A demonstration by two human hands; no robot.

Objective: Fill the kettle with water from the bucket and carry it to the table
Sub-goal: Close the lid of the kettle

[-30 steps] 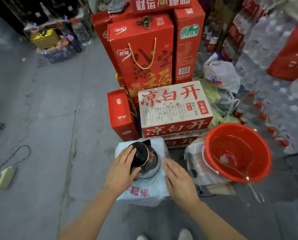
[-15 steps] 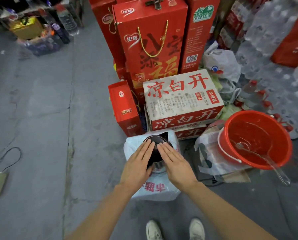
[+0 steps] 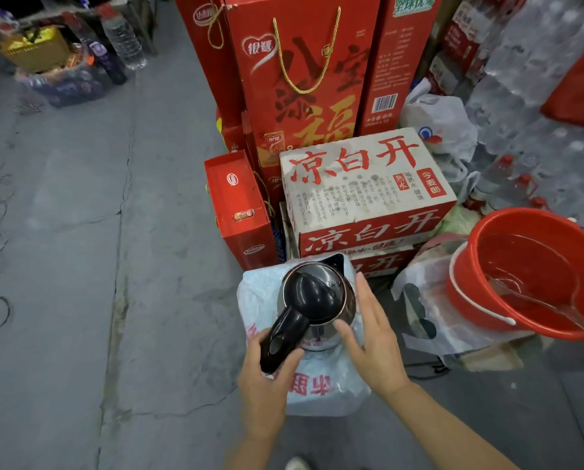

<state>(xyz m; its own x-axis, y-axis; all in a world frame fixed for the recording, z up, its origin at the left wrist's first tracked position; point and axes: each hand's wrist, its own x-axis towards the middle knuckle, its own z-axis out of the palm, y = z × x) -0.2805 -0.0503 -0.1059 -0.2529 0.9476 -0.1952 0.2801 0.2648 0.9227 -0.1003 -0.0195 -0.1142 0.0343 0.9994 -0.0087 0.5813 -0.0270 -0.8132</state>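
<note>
Kettle [image 3: 317,300] at lower centre of frame, lid shut, standing on white sack [image 3: 321,388]. Left hand [image 3: 266,371] wrapped around black handle, likely ready to lift. Right hand [image 3: 373,337] open, flat against kettle side, likely steadying. Bucket [image 3: 534,276] with water at right edge, near.

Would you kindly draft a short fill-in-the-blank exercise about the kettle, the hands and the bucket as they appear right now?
1. The left hand grips the kettle by its black ____.
2. The kettle's lid is ____.
3. The kettle sits on a white ____, not on the floor.
4. The red bucket on the person's right holds ____, and the right hand rests open against the kettle's side.

Missing words: handle; closed; bag; water
</note>
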